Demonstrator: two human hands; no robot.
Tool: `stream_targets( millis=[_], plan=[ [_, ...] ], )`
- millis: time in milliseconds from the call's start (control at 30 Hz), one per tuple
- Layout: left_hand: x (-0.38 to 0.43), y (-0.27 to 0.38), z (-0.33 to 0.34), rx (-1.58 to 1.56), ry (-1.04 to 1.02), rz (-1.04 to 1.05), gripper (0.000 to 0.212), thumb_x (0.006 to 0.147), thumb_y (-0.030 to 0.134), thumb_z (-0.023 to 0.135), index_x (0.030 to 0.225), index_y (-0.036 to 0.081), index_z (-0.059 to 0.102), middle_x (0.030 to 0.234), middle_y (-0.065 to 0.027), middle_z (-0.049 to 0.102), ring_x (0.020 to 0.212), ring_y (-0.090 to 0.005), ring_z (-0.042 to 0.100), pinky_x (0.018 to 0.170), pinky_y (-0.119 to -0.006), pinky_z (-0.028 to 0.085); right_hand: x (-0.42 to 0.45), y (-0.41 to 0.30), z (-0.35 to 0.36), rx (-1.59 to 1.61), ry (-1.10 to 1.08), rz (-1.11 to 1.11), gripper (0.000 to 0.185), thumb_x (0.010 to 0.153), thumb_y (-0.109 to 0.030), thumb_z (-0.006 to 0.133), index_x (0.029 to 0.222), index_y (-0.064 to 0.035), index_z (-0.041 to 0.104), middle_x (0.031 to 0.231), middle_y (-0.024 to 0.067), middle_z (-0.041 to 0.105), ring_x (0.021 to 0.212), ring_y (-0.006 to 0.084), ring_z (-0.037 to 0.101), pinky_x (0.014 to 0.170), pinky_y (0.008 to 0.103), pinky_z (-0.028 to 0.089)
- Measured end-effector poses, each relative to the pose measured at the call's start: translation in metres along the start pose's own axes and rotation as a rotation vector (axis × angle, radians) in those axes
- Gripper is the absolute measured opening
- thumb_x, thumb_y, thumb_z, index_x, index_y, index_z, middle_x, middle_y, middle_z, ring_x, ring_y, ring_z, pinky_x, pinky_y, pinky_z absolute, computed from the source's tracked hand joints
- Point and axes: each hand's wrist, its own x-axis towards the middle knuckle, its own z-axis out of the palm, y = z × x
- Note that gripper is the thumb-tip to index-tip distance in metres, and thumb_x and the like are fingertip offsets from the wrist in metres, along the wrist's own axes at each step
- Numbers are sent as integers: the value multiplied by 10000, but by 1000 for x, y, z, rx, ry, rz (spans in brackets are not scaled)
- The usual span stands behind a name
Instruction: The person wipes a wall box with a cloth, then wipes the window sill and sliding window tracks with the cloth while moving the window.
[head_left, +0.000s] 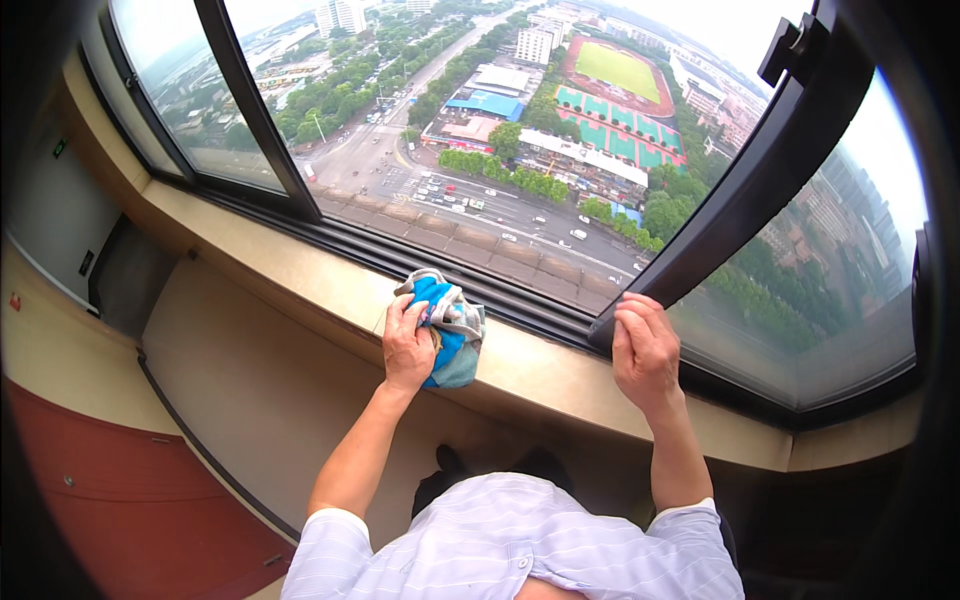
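Note:
My left hand (408, 346) grips a crumpled cloth (454, 349), blue and grey with pale hemmed edges. The cloth lies over the beige windowsill (517, 367), its far end close to the dark window track (420, 262). Farther right, my right hand (649, 351) has its fingers bent together at the lower corner of a dark window frame (720, 217). Whether those fingers hold the frame or only touch it, I cannot tell. No loose object shows in that hand, though its palm is hidden.
A sliding window sash (255, 120) stands at the left. Far below outside run a road (525, 232) with cars and a sports field (616, 69). A latch (787, 49) juts from the right frame. Behind at the left are a pale floor (225, 337) and a red-brown door (127, 495).

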Motion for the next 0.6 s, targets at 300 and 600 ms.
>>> stream_targets(
  millis=[300,600],
  plan=[
    [40,-42,37,86,-227,263,425,767,-33,600,1185,14,654,1271,-214,588,1193,-409,554,1063,-488,434,8,35,60,-734,-437,-177,259,768,-38,585,990,61,673,898,210,694,978,344,686,1121,493,397],
    [51,-68,43,249,-457,232,466,797,-15,573,1263,-6,597,1312,-210,589,1236,-375,541,1145,-543,333,-11,63,45,-750,-363,-278,297,812,-88,551,995,103,687,910,257,717,986,336,708,1075,436,436]
  ],
)
